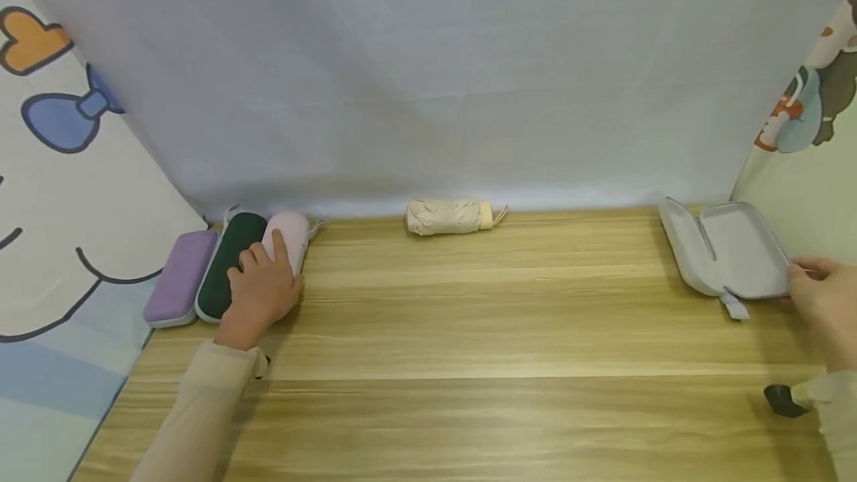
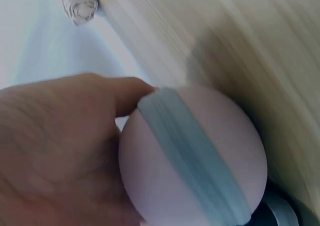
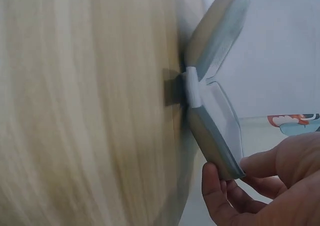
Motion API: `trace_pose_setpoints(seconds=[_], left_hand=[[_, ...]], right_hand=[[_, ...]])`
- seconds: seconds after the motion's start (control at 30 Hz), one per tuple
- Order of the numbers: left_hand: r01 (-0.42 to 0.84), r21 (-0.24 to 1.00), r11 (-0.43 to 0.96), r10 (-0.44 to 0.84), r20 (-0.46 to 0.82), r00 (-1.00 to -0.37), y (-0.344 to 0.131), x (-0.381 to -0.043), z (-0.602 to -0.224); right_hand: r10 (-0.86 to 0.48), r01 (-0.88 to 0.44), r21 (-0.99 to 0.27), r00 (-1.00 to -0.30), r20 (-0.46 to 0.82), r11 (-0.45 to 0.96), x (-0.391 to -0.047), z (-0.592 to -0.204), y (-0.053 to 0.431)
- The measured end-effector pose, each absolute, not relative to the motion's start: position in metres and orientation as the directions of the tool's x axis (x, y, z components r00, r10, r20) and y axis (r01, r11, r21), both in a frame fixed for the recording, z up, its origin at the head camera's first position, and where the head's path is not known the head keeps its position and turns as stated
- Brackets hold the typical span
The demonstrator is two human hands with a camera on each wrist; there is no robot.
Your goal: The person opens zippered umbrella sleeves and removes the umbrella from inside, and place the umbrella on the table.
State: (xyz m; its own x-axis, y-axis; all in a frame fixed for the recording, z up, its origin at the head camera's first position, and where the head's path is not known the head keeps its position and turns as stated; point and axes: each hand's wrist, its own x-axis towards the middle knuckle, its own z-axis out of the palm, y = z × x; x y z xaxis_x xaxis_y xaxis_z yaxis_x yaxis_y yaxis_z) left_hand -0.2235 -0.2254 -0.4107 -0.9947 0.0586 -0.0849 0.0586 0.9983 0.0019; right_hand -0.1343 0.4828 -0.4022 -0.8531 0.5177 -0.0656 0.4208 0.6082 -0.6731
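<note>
At the left, my left hand (image 1: 262,290) grips a pink zip case (image 1: 291,225) from above. One finger lies along its top, and the thumb is at its right side. The left wrist view shows the rounded end of this case with a grey-blue zip band (image 2: 187,151) round it. Far to the right, my right hand (image 1: 825,300) pinches the edge of an open zip case (image 1: 743,251) with a pale grey lining. Its two halves spread in a V in the right wrist view, thumb inside the rim and fingers outside.
Left of the pink case lie a dark green case (image 1: 234,262) and a purple case (image 1: 181,277), side by side. A folded beige umbrella (image 1: 442,216) lies at the back middle of the wooden table (image 1: 469,333), against a grey cloth backdrop (image 1: 428,73). Printed panels (image 1: 74,207) flank both sides.
</note>
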Motion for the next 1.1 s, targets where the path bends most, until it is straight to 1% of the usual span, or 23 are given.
trace_pose_setpoints(seconds=[0.07,0.17,0.23,0.33,0.4,0.5,0.57,0.67,0.8,0.93,1.03,1.1], left_hand=[[0.042,-0.006,0.999,0.042,-0.042,-0.998,-0.223,-0.221,-0.412],[0.019,-0.018,1.000,0.020,0.035,-0.999,-0.220,-0.218,-0.411],[0.003,-0.020,1.000,0.004,0.062,-0.998,-0.218,-0.218,-0.410],[-0.025,0.002,1.000,-0.025,0.051,-0.998,-0.216,-0.218,-0.409],[-0.038,0.019,0.999,-0.039,0.034,-0.999,-0.214,-0.219,-0.408],[-0.045,0.024,0.999,-0.046,0.042,-0.998,-0.212,-0.219,-0.409],[-0.042,0.024,0.999,-0.044,0.070,-0.997,-0.211,-0.219,-0.409],[-0.036,0.037,0.999,-0.039,0.104,-0.994,-0.211,-0.220,-0.411],[-0.033,0.089,0.995,-0.040,0.079,-0.996,-0.211,-0.222,-0.412],[-0.020,0.134,0.991,-0.025,0.033,-0.999,-0.211,-0.223,-0.412],[0.008,0.169,0.986,0.003,0.031,-1.000,-0.209,-0.220,-0.410],[0.028,0.193,0.981,0.020,0.044,-0.999,-0.207,-0.217,-0.408]], right_hand=[[0.510,0.416,-0.669,-0.858,-0.064,0.616,-0.134,-0.404,0.483],[0.500,0.413,-0.635,-0.864,-0.049,0.652,-0.134,-0.404,0.483],[0.498,0.414,-0.604,-0.867,-0.033,0.681,-0.135,-0.402,0.482],[0.485,0.399,-0.565,-0.875,0.003,0.723,-0.136,-0.400,0.481],[0.484,0.398,-0.555,-0.875,0.010,0.730,-0.136,-0.399,0.480],[0.482,0.396,-0.548,-0.876,0.016,0.737,-0.135,-0.397,0.478],[0.476,0.386,-0.539,-0.879,0.032,0.749,-0.135,-0.396,0.476],[0.463,0.350,-0.533,-0.882,0.090,0.770,-0.133,-0.394,0.473],[0.454,0.309,-0.530,-0.875,0.168,0.790,-0.131,-0.390,0.465],[0.425,0.285,-0.498,-0.884,0.193,0.819,-0.127,-0.383,0.453],[0.404,0.277,-0.469,-0.894,0.193,0.838,-0.122,-0.379,0.442],[0.382,0.253,-0.454,-0.898,0.219,0.854,-0.119,-0.378,0.436]])
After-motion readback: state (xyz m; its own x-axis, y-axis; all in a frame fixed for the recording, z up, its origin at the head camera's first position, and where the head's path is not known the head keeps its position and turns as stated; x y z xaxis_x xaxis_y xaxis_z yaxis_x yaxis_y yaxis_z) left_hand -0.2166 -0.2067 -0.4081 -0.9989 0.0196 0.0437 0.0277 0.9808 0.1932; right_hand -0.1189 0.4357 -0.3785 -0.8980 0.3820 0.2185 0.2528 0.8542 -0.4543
